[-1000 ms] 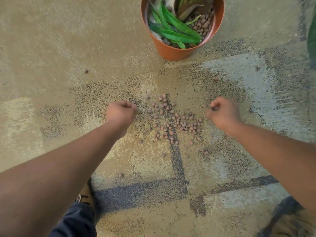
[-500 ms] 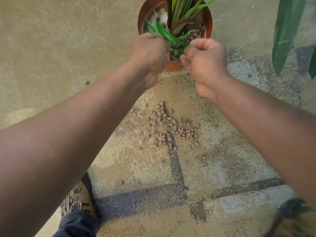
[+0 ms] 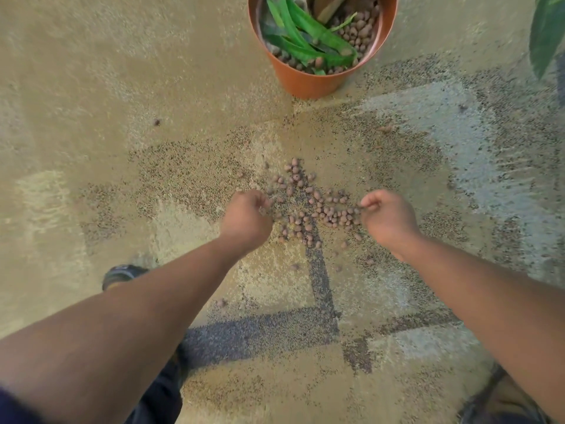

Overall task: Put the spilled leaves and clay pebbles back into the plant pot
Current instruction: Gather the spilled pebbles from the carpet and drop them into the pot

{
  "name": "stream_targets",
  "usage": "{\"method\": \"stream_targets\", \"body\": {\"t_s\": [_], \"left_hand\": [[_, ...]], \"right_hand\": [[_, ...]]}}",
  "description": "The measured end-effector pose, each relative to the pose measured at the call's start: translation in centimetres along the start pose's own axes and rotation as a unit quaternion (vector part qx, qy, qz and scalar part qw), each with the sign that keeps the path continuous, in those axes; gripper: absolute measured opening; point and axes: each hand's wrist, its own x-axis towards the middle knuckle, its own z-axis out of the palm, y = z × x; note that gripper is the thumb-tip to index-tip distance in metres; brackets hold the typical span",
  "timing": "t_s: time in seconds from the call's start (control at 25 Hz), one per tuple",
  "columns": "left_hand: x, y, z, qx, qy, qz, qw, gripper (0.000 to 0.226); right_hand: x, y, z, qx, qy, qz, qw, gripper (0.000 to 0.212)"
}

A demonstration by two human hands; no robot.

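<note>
Clay pebbles: loose brown cluster on the floor at centre frame, scattered between the two hands, with a few strays lower down toward the dark band. Plant pot: terracotta-orange, upright at upper centre, top edge cropped by the frame; well apart from the spilled cluster. Contents of pot: green leaves lying across the inside, more brown pebbles packed along the right side and front rim, a pale brown stem piece at the top. Left hand: at the left edge of the cluster, fingers curled inward with tips at the pebbles; whether anything is actually held, cannot tell. Right hand: at the right edge of the cluster, fingers curled, thumb and forefinger drawn together at the nearest pebbles; contents likewise hidden. Floor: speckled tan surface with grey patches and dark bands. Large green leaf: upper right corner. Shoe: lower left, beside the left forearm.
</note>
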Motion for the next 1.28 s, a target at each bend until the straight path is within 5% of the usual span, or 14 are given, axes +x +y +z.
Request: {"method": "stream_targets", "body": {"t_s": [0.2,0.36,0.6,0.88,1.28], "left_hand": [[-2.0,-3.8,3.1,0.079,-0.026,0.011,0.997,0.065],[-2.4,-5.8,4.1,0.085,-0.007,0.026,0.996,0.024],[-2.7,-6.6,2.8,0.031,-0.026,0.032,0.999,0.016],[-6.7,-12.3,4.3,0.080,-0.032,-0.087,0.992,0.013],[-9.1,-13.9,5.2,-0.012,0.004,-0.176,0.984,0.028]], "right_hand": [[-2.5,3.5,2.1,-0.171,-0.018,-0.008,0.985,0.034],[-4.2,5.8,3.2,-0.186,-0.035,0.019,0.982,0.055],[-5.5,7.3,4.2,-0.170,-0.034,-0.066,0.983,0.012],[-6.9,5.6,6.2,-0.208,-0.128,-0.184,0.952,0.016],[-6.9,6.1,8.5,-0.292,-0.089,-0.152,0.940,0.011]]}}
